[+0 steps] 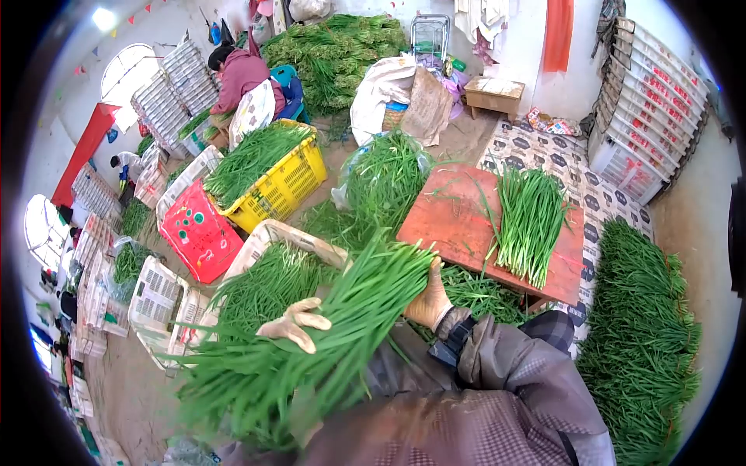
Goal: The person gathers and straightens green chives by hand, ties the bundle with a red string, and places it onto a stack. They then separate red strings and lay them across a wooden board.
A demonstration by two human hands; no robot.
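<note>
A big bunch of long green Chinese chives (353,311) lies slantwise over my lap, its leafy ends spread toward the lower left. My right hand (430,299), in a pale glove, grips it near the cut stem ends. At the leaf side, my gloved left hand (295,325) rests against the chives with its fingers apart. Just beyond is a white plastic crate (330,252) with more loose chives in it. On the reddish board (451,210) to the right sits a neat pile of chives (532,225), stems toward me.
A yellow crate (291,186) full of chives and a red crate (198,233) stand at the left. Bundled chives (637,342) lie along the right wall, below stacked white crates (645,109). A person (245,85) sits working at the back left.
</note>
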